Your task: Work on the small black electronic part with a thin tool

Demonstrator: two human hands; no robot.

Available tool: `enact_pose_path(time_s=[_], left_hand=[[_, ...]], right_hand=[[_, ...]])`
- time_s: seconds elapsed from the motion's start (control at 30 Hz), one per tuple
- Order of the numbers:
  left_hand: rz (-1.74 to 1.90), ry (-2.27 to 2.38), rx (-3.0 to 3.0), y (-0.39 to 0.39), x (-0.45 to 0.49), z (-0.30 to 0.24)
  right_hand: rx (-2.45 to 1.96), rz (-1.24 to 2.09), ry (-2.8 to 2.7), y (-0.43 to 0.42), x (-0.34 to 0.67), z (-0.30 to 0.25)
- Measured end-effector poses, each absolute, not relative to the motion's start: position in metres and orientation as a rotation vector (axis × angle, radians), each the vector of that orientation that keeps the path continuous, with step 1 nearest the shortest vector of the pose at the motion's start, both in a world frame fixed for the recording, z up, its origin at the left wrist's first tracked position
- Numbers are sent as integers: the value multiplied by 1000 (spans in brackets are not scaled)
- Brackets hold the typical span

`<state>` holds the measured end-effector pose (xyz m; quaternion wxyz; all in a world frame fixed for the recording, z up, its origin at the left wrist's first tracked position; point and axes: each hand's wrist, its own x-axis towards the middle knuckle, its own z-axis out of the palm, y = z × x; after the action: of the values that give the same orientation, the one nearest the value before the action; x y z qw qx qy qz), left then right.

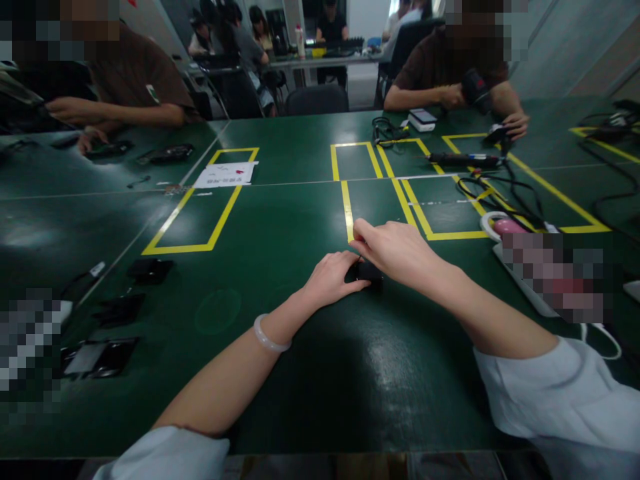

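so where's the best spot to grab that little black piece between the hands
Probably by its two ends, pinched from above: the small black piece lies flat and low on the green table, so nothing gets under it. The left hand touches its left end, the right hand covers the right; its full shape is hidden.

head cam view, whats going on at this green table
A person in white sleeves holds a small black part between the left hand and the right hand, low on the green table, just short of a yellow tape box. More flat black parts lie along the table's left side. Across it, the co-worker on the left rests hands by dark items, and the co-worker on the right grips a dark tool near cables.
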<state>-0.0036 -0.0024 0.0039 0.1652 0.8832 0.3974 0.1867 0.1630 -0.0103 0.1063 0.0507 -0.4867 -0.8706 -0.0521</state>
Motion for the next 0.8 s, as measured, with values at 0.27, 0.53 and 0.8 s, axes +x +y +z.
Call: enact_pose_path(time_s=[0.27, 0.53, 0.8], left_hand=[[533, 1131, 2509, -2, -4, 2], [540, 1137, 2518, -2, -3, 1], [546, 1138, 2520, -2, -4, 3]], right_hand=[[-1384, 6, -2612, -13, 167, 109], [-1453, -45, -2648, -12, 165, 106], [-1455, -28, -2621, -13, 166, 108]])
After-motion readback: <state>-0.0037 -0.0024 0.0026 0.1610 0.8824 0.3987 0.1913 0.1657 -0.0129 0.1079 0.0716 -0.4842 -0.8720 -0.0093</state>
